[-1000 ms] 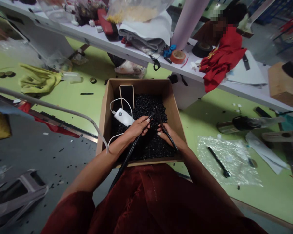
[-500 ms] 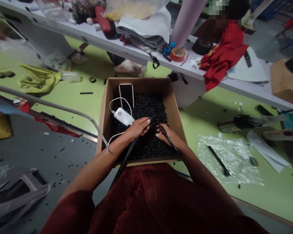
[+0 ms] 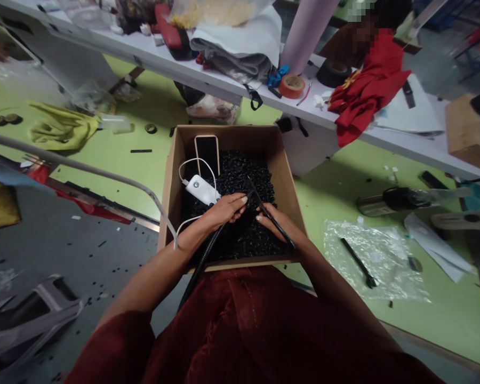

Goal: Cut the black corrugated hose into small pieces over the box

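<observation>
1. Step in hand, I judge: lining up the black rod (image 3: 278, 226) in the right hand (image 3: 280, 219) with the ribbed black tube (image 3: 205, 260) in the left hand (image 3: 226, 208)
2. Hands apart, left pinching the tube near its end, right closed on the rod, both over black pieces (image 3: 244, 166) in the carton (image 3: 287, 184); tube trails toward seven o'clock
3. Next move seems to call for a steady left grip; rod-to-tube contact: cannot tell
4. Since a second ago, the rod leans further toward eleven o'clock

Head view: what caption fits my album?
Left hand with a ribbed black tube, right hand with a black rod, over a box of black pieces.
</observation>
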Action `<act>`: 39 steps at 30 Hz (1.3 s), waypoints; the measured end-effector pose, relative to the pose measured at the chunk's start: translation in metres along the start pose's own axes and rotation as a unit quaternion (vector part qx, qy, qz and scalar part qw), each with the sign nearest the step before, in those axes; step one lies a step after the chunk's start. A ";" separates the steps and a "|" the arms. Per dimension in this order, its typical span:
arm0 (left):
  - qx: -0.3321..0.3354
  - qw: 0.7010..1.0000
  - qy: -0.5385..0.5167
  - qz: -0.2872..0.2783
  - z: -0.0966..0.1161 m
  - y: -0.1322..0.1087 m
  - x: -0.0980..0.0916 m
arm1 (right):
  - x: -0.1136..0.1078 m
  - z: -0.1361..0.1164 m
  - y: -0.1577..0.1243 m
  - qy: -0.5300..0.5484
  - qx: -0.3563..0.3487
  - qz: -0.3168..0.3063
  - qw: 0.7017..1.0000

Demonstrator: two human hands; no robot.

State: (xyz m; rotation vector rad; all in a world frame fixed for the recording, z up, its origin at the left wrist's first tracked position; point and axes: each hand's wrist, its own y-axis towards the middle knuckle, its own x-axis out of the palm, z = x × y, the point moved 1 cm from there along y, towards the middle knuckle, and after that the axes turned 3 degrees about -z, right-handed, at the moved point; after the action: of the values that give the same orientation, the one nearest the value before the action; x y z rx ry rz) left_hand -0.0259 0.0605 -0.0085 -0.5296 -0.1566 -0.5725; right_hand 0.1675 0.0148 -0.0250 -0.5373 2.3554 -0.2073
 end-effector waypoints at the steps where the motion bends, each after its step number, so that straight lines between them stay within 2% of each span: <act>1: 0.000 1.000 0.002 -0.003 0.000 0.000 0.000 | -0.001 -0.001 0.000 -0.001 -0.001 0.001 1.000; 14: -0.003 1.000 -0.008 0.004 0.000 0.000 0.003 | -0.001 0.002 0.001 -0.019 0.011 0.036 0.999; 32: -0.020 1.000 0.001 0.022 -0.007 0.007 -0.001 | 0.002 0.001 0.001 -0.044 0.030 0.049 0.997; 39: -0.030 0.999 0.003 0.042 -0.005 0.007 -0.001 | 0.003 0.003 0.003 -0.054 0.038 0.089 0.994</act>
State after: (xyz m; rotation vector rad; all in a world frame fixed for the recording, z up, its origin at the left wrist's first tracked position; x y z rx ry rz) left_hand -0.0229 0.0629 -0.0160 -0.5893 -0.1112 -0.4985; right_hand 0.1665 0.0166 -0.0298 -0.2915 2.2652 -0.1798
